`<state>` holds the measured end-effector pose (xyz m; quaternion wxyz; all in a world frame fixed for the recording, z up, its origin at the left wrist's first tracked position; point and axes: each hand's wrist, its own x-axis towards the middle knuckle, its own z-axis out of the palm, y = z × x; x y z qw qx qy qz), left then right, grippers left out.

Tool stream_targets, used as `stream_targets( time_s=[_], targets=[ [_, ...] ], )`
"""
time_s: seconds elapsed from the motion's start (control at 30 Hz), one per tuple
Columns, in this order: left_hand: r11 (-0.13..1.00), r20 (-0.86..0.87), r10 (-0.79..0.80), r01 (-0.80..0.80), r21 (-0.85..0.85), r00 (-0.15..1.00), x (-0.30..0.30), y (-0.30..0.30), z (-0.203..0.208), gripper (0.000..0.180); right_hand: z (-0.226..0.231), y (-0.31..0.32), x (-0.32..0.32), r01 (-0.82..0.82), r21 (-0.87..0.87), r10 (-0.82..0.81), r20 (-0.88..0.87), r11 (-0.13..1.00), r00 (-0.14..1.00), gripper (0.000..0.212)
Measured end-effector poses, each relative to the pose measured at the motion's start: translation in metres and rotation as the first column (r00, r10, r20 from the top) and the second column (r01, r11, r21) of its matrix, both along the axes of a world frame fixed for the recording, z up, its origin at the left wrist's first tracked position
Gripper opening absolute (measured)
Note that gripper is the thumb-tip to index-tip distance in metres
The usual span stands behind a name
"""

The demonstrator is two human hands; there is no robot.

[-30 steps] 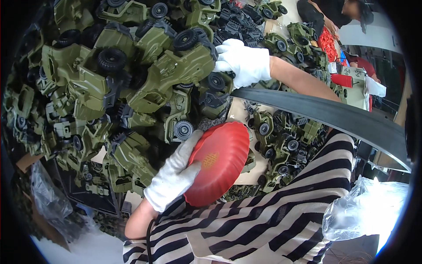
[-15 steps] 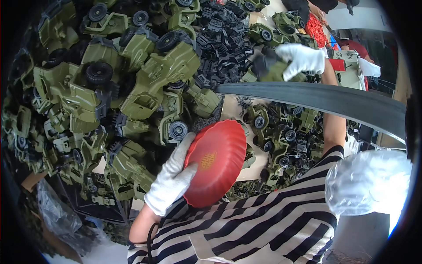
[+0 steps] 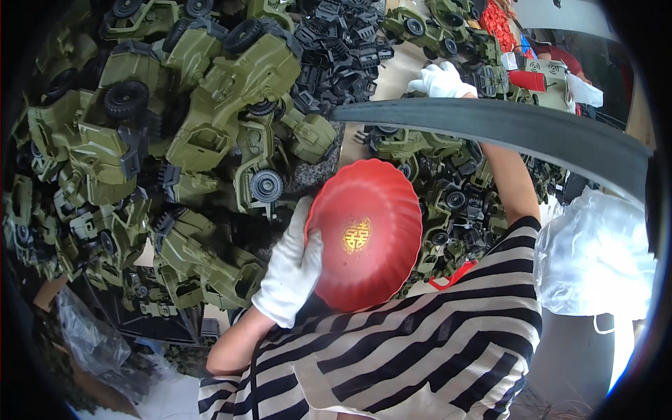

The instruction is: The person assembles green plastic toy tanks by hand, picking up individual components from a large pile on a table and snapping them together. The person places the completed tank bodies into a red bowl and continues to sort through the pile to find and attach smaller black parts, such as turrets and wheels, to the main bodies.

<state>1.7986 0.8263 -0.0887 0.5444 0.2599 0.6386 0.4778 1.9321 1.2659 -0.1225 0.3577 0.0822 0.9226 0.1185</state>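
Observation:
My left hand, in a white glove, grips the left rim of a red scalloped bowl with its thumb over the edge. The bowl is tilted up toward me, and a gold emblem shows at its centre. Farther off, beyond the dark grey bar, my gloved right hand reaches over the light tabletop with its fingers curled. What those fingers hold, if anything, is hidden. Black plastic parts lie left of this hand, and a green toy jeep stands beyond it.
Large green toy vehicles are heaped on the left. Smaller toy vehicles crowd beneath my right forearm. A dark grey bar crosses above them from the right. Clear plastic bags hang at the right; red pieces lie far back.
The bowl has moved right and turned so its inside faces me more. My right hand has moved left, away from the toy vehicle beside it, and its fingers are more curled.

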Motion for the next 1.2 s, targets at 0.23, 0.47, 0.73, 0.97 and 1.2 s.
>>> stream_targets(
  time_s=[0.23,0.47,0.73,0.97,1.2],
  targets=[
    [0.996,0.018,0.084,-0.084,0.032,0.996,0.003,-0.006,-0.008,0.053,-0.001,-0.033,-0.05,0.192,-0.117,-0.217,-0.264,0.974,0.94,0.06],
    [0.993,0.028,0.114,-0.115,0.036,0.993,-0.001,-0.009,-0.01,0.054,-0.052,-0.07,-0.132,0.413,-0.315,-0.516,-0.429,0.855,0.741,0.124],
    [0.969,0.147,0.247,-0.249,-0.009,0.958,-0.012,0.006,-0.005,0.051,-0.059,-0.07,-0.131,0.414,-0.427,-0.585,-0.438,0.804,0.683,0.108],
    [0.971,-0.363,-0.044,-0.045,-0.234,0.931,-0.021,0.018,0.003,0.053,-0.066,-0.066,-0.127,0.378,-0.433,-0.562,-0.468,0.818,0.682,0.081],
    [0.941,-0.517,-0.146,-0.043,-0.336,0.844,-0.015,0.027,-0.018,0.045,-0.063,-0.039,-0.127,0.232,-0.496,-0.476,-0.448,0.836,0.757,0.063]
  ],
)
